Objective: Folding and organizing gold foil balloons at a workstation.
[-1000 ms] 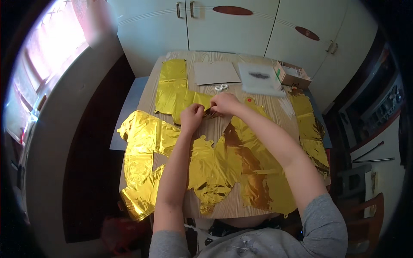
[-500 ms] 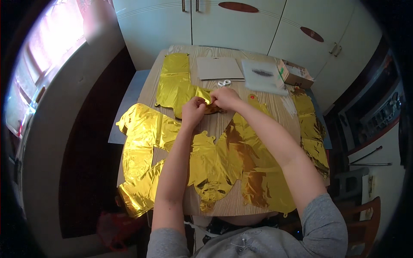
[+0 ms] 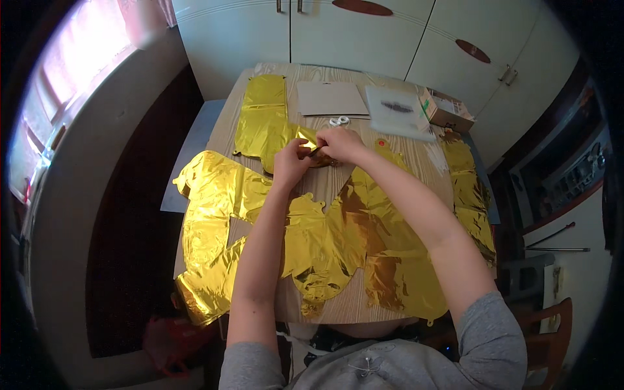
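Both hands are at the near right end of a flat, L-shaped gold foil balloon [image 3: 263,120] on the table. My left hand [image 3: 290,162] has its fingers curled at the balloon's edge, the fingertips partly bent out of sight. From the right, my right hand [image 3: 339,143] pinches the foil close beside it, the fingertips pointing down. Between the two hands a small dark bit of folded edge shows. More uninflated gold foil balloons lie nearer me: a wide angular one [image 3: 211,221] on the left, one [image 3: 318,244] between my forearms, and another [image 3: 396,260] partly under my right forearm.
Beyond the hands lie a grey card sheet [image 3: 331,99], a small white ring-shaped roll [image 3: 339,121] and a clear plastic bag [image 3: 398,112]. An open cardboard box [image 3: 448,112] stands at the far right corner. Another gold balloon [image 3: 468,188] hangs over the right table edge.
The left fingers have loosened and spread a little at the foil edge, and the raised flap between the hands sits lower. My right hand stays pinched nearby. The view has shifted slightly.
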The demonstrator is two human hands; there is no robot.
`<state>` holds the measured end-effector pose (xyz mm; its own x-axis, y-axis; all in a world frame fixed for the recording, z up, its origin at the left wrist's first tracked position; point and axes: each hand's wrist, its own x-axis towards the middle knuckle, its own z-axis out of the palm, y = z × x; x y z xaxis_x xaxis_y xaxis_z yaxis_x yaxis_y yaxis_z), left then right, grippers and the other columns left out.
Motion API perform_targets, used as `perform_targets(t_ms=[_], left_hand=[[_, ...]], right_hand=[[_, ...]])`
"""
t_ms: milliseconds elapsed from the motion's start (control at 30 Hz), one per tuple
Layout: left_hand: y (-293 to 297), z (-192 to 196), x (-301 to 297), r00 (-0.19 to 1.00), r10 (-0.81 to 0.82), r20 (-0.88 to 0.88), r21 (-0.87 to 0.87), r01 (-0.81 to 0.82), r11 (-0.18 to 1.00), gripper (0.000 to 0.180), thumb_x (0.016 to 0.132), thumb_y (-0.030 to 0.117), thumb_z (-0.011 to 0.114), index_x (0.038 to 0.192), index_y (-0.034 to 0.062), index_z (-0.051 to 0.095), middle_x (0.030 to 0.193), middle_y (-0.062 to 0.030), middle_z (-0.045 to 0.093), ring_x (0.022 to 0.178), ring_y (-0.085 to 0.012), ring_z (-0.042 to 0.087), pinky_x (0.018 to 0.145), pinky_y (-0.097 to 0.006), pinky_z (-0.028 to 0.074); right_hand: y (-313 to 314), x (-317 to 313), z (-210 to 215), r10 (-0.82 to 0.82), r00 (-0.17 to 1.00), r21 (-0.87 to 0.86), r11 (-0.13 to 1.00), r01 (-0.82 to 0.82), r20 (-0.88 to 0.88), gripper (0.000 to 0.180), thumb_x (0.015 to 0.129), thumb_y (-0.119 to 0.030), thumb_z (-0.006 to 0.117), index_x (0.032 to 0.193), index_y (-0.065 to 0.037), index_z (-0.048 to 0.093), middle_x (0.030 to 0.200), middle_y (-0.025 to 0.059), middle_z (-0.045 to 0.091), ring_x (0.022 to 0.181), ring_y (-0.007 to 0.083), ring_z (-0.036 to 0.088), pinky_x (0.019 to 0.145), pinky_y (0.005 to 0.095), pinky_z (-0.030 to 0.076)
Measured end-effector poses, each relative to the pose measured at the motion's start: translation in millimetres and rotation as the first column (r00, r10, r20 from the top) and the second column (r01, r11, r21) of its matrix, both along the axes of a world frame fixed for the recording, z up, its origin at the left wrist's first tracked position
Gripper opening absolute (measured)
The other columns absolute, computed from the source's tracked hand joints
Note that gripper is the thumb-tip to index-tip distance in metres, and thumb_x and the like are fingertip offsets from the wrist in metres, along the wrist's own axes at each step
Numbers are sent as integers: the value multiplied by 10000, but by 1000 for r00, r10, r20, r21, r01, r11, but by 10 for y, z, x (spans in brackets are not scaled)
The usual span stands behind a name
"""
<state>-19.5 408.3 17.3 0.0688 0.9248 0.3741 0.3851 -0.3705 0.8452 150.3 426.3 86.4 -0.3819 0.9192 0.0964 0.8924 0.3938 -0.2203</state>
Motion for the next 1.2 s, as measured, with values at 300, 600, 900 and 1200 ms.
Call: perform_targets(t_ms=[300, 600, 900, 1200], left_hand=[[110, -67, -10, 981, 176, 86, 10, -177, 984, 221, 864, 139, 622, 1053, 26, 641, 878, -154, 705, 803, -282, 690, 713, -359, 522], [109, -59, -17, 975, 195, 103, -73, -188, 979, 241, 848, 133, 641, 1069, 38, 628, 882, -172, 702, 813, -289, 688, 717, -371, 518], [105, -58, -33, 977, 197, 75, -43, -194, 980, 284, 869, 152, 617, 1107, -4, 617, 893, -164, 697, 805, -223, 674, 706, -331, 507], [63, 5, -17, 990, 114, 82, -126, -103, 987, 401, 757, 204, 668, 1086, -20, 622, 911, -191, 698, 844, -301, 687, 768, -365, 527]], right_hand=[[-119, 52, -83, 369, 874, 491, 725, -483, 315, 136, 810, -188, 640, 926, -219, 704, 1063, -31, 597, 1162, 192, 495, 980, 396, 377], [-21, -16, -211, 135, 991, 34, 990, -135, -13, 162, 772, -245, 703, 878, -127, 736, 820, 43, 704, 826, 219, 654, 790, 374, 483], [145, -78, -175, -94, 977, -236, 971, 47, -192, 241, 736, -329, 742, 882, -138, 725, 871, 81, 706, 826, 252, 667, 745, 375, 514], [128, -60, -97, 17, 997, -41, 999, -20, -71, 168, 787, -145, 631, 936, -90, 686, 913, 99, 686, 865, 290, 651, 749, 398, 511]])
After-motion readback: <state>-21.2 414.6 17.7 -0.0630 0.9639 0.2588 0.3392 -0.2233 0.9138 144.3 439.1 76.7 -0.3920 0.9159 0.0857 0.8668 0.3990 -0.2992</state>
